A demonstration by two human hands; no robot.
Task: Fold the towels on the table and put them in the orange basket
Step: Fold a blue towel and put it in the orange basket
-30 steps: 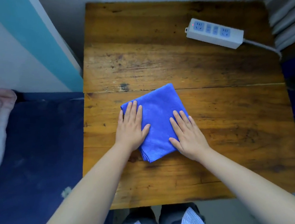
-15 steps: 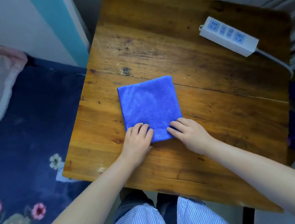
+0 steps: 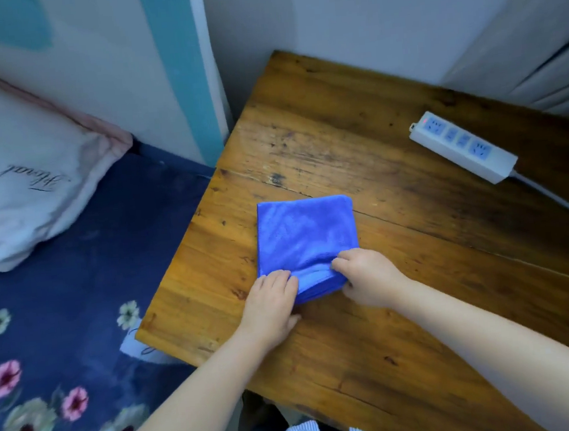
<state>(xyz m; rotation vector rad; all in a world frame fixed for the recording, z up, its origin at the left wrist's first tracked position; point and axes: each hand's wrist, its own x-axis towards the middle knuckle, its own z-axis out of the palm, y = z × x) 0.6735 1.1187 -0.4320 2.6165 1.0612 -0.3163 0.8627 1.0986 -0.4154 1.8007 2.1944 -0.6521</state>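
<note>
Both hands had slid back from flat on the blue towel to its near edge. Left hand and right hand each pinched that stacked edge, fingers curled over it. Folded square, the towel lay on the wooden worktop, well apart from a white power strip at the far right. A flowered bed lay to the left.

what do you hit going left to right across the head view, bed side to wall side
pillow → blue towel, its near edge gripped by left hand then right hand → power strip
</note>
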